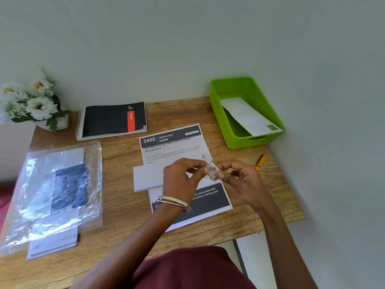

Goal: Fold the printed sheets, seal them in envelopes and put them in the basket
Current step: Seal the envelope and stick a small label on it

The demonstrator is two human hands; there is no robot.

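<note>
Both hands are working over the middle of the wooden table point(125, 207), holding a small printed paper piece with red and blue marks point(212, 170), which looks like a postage stamp or sticker. The left hand point(180, 178) is pinching its left edge between thumb and forefinger, and the right hand point(239, 178) is gripping its right and lower edge with curled fingers point(221, 174). So both sets of fingers are grasping the same small piece, which is sitting up off the table, between the two thumbs.

Directly beneath the hands a plain white paper envelope point(146, 176) is lying flat across the printed white sheet with dark header bands point(173, 142), still unfolded. The envelope is not touching the fingers; it is lying just below and left of them.

By my judgement, the step in hand is finishing this envelope: the small piece is probably being peeled or readied for sticking. The next move calls for lowering it squarely onto the envelope and pressing it flat, then carrying the envelope to the bright green perforated plastic basket point(216, 113) at the far right of the table, where another white stamped envelope point(248, 115) is already leaning. The printed sheet underneath is still waiting to be folded.
</note>
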